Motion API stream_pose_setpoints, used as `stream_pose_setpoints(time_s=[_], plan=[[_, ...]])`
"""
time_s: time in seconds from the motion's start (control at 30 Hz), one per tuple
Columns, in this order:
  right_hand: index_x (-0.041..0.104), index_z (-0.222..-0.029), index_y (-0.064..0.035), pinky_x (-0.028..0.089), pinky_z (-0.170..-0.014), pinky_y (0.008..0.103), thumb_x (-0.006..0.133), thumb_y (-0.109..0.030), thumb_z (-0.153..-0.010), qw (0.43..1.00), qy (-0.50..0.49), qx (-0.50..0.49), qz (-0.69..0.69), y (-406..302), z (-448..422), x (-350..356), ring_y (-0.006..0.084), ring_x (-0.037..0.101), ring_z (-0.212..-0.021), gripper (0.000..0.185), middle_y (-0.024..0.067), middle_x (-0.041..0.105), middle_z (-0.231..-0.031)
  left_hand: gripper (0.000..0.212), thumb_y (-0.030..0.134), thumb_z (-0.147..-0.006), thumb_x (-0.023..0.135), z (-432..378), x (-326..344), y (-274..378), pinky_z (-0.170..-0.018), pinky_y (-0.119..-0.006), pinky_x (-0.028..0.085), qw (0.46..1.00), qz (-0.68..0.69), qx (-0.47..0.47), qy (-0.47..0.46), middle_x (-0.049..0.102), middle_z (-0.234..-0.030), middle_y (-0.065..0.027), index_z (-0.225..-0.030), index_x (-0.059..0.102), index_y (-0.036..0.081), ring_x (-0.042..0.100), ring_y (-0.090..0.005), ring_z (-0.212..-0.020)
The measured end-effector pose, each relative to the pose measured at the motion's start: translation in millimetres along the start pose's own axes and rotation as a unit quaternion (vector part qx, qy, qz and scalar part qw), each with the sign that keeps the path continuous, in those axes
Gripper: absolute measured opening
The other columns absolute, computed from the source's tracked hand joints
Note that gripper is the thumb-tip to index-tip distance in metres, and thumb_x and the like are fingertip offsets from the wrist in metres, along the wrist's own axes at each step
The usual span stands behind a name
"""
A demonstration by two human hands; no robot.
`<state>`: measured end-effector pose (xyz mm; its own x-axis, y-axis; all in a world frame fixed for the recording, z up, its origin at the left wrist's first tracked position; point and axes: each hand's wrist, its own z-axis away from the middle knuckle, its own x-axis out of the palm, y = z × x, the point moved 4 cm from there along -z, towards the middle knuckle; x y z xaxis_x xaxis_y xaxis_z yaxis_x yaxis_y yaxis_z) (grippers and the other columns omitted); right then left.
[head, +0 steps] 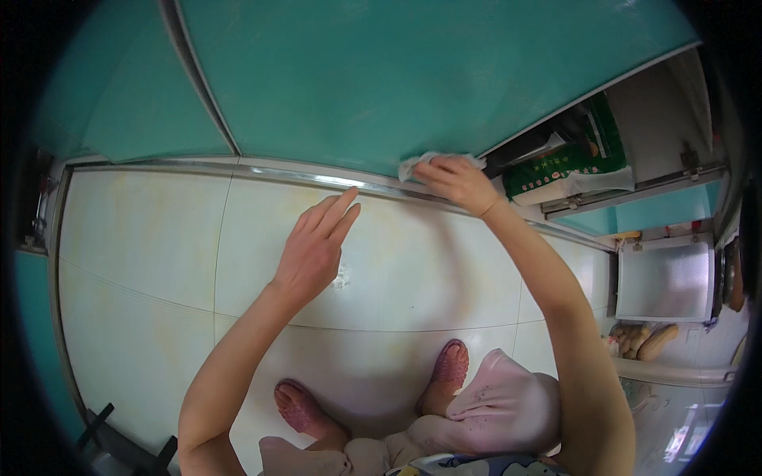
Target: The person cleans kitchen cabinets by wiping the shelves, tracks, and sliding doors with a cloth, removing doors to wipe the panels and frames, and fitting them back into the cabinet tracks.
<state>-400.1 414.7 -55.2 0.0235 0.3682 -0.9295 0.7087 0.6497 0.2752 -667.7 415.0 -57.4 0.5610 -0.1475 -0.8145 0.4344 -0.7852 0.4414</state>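
My right hand (461, 183) presses a crumpled white cloth (411, 166) against the lower edge of a teal cabinet door (357, 89), close to the door's right corner. Most of the cloth is hidden under my fingers. Below the door runs a shiny metal strip (315, 178) along the base of the cabinet. My left hand (318, 238) is held over the white tiled floor (149, 238), its fingers extended toward that strip. Nothing is in it, and the thumb stands a little apart from the fingers.
Right of the door, an open compartment holds a green printed bag (607, 131) bearing writing. A small frosted panel (665, 278) and some tan gourd-like items (658, 342) are farther right. At lower left stands a black object with legs (119, 443). My slippered feet (303, 410) are on the floor.
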Motion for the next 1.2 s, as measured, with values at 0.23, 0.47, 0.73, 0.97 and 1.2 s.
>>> stream_pose_setpoints(time_s=[0.23, 0.47, 0.73, 0.97, 1.2], plan=[[0.06, -0.116, -0.0096, 0.045, -0.089, 0.0326, 0.056, -0.012, -0.076, 0.985, -0.145, -0.064, 0.069, 8, -12, -33, 0.0174, 0.05, -0.113, 0.04, 0.0012, 0.055, -0.125, 0.043, -0.011, -0.072, 0.05, -3, 15, -12, -0.099, -0.038, 0.039, 0.999, 0.018, -0.007, 0.032, 0.043, -0.138, -0.0083, -0.113, 0.058, -0.003, 0.044, -0.0287, -0.12], [0.066, -0.105, -0.0087, 0.049, -0.078, 0.0324, 0.059, -0.007, -0.07, 0.992, 0.028, 0.0, 0.121, 26, -28, -118, 0.0199, 0.057, -0.098, 0.036, -0.0024, 0.059, -0.119, 0.042, -0.01, -0.072, 0.052, -6, 40, -25, -0.1, -0.037, 0.037, 0.999, 0.012, -0.028, 0.011, 0.042, -0.138, -0.0097, -0.113, 0.057, -0.004, 0.042, -0.0287, -0.122], [0.067, -0.097, -0.0036, 0.046, -0.084, 0.0318, 0.059, -0.01, -0.073, 0.993, -0.078, -0.085, 0.006, 9, 1, -26, 0.0194, 0.052, -0.107, 0.027, 0.0005, 0.058, -0.116, 0.041, -0.009, -0.074, 0.051, 5, 50, -18, -0.101, -0.038, 0.036, 0.999, 0.007, -0.034, -0.04, 0.04, -0.14, -0.0107, -0.114, 0.056, -0.004, 0.04, -0.0296, -0.124], [0.065, -0.097, -0.0024, 0.044, -0.085, 0.0298, 0.056, -0.01, -0.074, 0.966, -0.211, -0.133, 0.064, -6, -14, 13, 0.018, 0.049, -0.107, 0.026, 0.0019, 0.059, -0.11, 0.04, -0.008, -0.072, 0.053, -4, 54, -7, -0.104, -0.04, 0.034, 0.997, -0.012, 0.019, -0.07, 0.038, -0.14, -0.0151, -0.112, 0.057, -0.006, 0.037, -0.0318, -0.127], [0.068, -0.108, -0.0127, 0.049, -0.079, 0.0354, 0.058, 0.004, -0.069, 0.968, 0.17, 0.026, 0.185, 12, -152, -185, 0.0232, 0.057, -0.093, 0.043, -0.0001, 0.066, -0.113, 0.044, -0.007, -0.072, 0.054, -11, 47, -41, -0.104, -0.04, 0.033, 0.997, -0.012, -0.082, -0.003, 0.033, -0.142, -0.0163, -0.116, 0.056, -0.005, 0.035, -0.0316, -0.127]])
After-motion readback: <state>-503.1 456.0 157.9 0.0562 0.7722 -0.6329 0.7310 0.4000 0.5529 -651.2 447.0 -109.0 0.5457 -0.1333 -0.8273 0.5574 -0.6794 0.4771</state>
